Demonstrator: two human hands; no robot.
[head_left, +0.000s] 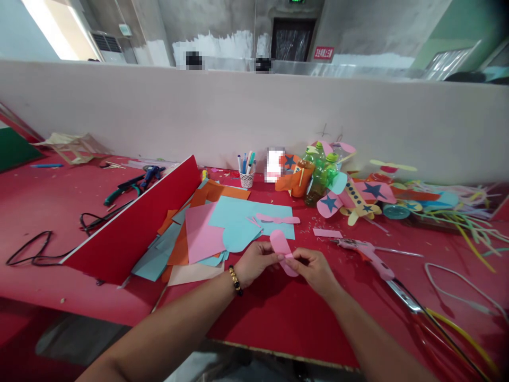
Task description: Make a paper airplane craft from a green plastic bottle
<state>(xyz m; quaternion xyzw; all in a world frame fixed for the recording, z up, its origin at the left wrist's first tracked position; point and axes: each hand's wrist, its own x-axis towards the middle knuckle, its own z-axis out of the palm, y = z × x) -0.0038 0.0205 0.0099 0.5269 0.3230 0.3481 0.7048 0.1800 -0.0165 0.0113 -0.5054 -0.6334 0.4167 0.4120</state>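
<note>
Between my two hands is a pink paper strip (pixel 280 242) with rounded ends, held above the red table. My left hand (pixel 258 261) pinches its left edge near the middle, with a beaded bracelet on the wrist. From the other side, the thumb and fingers of my right hand (pixel 314 268) grip the same strip. Just beyond lie blue paper sheets (pixel 254 209), a pink sheet (pixel 202 233) and a thin pink paper offcut (pixel 278 218). A small pink rectangle of paper (pixel 327 233) rests to the right of them.
A pink hot glue gun (pixel 369 253) lies at right with its cord. Behind stand a pen cup (pixel 247 178), green plastic bottles (pixel 318 178) and a pink paper-and-bottle airplane (pixel 353 196). A red board (pixel 139 233) leans at left, with pliers (pixel 123 191) beyond it.
</note>
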